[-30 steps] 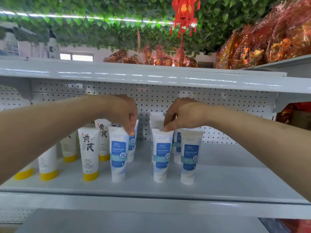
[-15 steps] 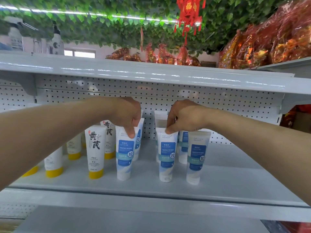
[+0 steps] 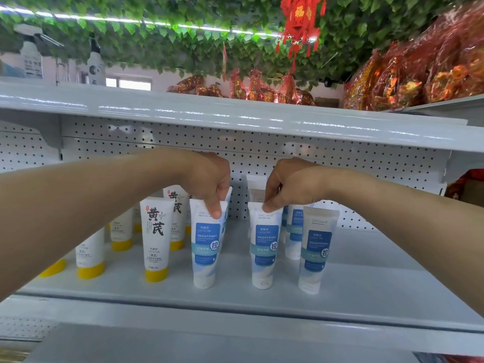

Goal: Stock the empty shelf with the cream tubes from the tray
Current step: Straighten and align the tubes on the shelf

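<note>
- Your left hand [image 3: 209, 179] has a narrow grip on the flat, crimped top edge of a blue-and-white tube [image 3: 205, 247]. One fingertip presses on the front face, and the other fingers curl behind it out of sight.
- Your right hand [image 3: 288, 187] pinches the crimped top of the second tube [image 3: 264, 247] in the same narrow grip.
- Both tubes stand upright on round white caps near the front of the shelf [image 3: 366, 284], a little apart from each other. They are smooth, glossy plastic, wide and flat at the top and tapering to the cap, with a blue label panel.
- A third tube [image 3: 315, 250] of the same kind stands just right of the second, with no hand on it.
- More such tubes stand behind these, mostly hidden by your hands and the front row, so you cannot count them.
- To the left stand the yellow-capped tubes [image 3: 157, 239], white with black brush lettering. Your left forearm cuts off the outermost ones.
- The shelf is smooth pale painted metal, backed by a perforated panel [image 3: 340, 163], under a glossy upper shelf [image 3: 235, 113].
- Above hang matte green leaves [image 3: 183, 30], a red ornament [image 3: 301, 19] and crinkly red foil packages [image 3: 419, 74].
- The small print on the labels is too fine to read.
</note>
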Tool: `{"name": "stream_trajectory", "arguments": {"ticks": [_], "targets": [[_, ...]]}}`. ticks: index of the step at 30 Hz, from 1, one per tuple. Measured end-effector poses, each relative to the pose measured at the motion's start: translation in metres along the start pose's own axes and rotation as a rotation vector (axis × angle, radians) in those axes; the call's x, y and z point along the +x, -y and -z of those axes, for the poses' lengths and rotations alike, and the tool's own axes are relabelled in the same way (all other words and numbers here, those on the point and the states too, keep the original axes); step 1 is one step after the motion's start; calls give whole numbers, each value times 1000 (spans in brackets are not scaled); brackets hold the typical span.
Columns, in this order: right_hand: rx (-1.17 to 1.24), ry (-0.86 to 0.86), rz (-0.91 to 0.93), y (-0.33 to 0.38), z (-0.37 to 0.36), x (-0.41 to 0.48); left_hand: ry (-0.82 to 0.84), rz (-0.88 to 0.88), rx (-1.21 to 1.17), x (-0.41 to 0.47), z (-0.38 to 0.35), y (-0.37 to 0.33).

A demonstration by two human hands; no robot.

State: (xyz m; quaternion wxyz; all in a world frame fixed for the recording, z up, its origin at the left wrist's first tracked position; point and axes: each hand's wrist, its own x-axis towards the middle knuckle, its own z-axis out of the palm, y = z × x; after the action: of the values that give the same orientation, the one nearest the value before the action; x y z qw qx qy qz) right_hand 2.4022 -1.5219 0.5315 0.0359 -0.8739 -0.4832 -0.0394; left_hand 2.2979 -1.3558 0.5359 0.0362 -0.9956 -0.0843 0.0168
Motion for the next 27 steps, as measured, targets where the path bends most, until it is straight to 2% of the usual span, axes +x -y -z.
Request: {"name": "stream_trajectory", "arguments": {"ticks": [27], "targets": [[-9, 20, -18, 5, 3, -2, 25, -81, 54, 10, 1, -7]]}}
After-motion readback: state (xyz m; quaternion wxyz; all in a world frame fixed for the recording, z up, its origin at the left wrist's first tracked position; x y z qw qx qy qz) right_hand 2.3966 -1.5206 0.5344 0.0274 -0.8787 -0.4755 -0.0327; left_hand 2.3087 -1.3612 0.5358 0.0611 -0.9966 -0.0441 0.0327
